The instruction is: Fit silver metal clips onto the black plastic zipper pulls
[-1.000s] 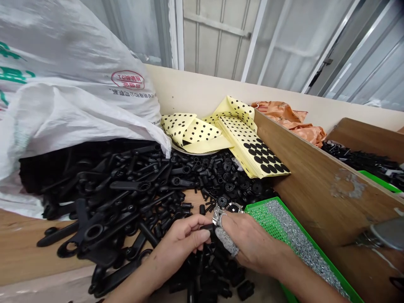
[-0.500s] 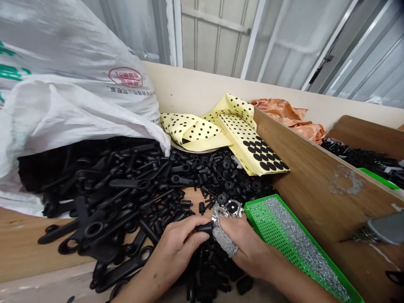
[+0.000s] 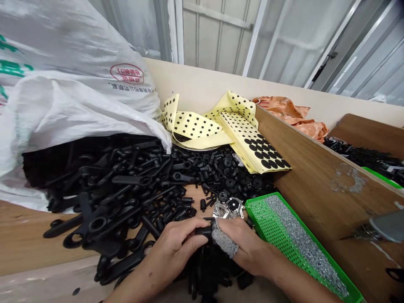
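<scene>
My left hand (image 3: 178, 244) and my right hand (image 3: 243, 246) meet low in the middle, both pinching one small black plastic part (image 3: 203, 230) between their fingertips. A grey knitted finger cot (image 3: 224, 243) covers a finger of my right hand. Under and around the hands lies a heap of black plastic parts (image 3: 132, 189), long handle-like pieces and short cylinders. A small cluster of shiny metal pieces (image 3: 227, 209) lies just beyond my fingers. What sits inside the pinched part is hidden.
A green perforated tray (image 3: 268, 223) holding small silver bits lies at the right. A white woven sack (image 3: 63, 84) spills the black parts from the left. Yellow sheets with black dots (image 3: 243, 139) lie behind. A wooden divider (image 3: 315, 176) walls the right side.
Both hands stay pinched on the small black part and have shifted slightly toward me. A yellow dotted sheet at the back has curled upward.
</scene>
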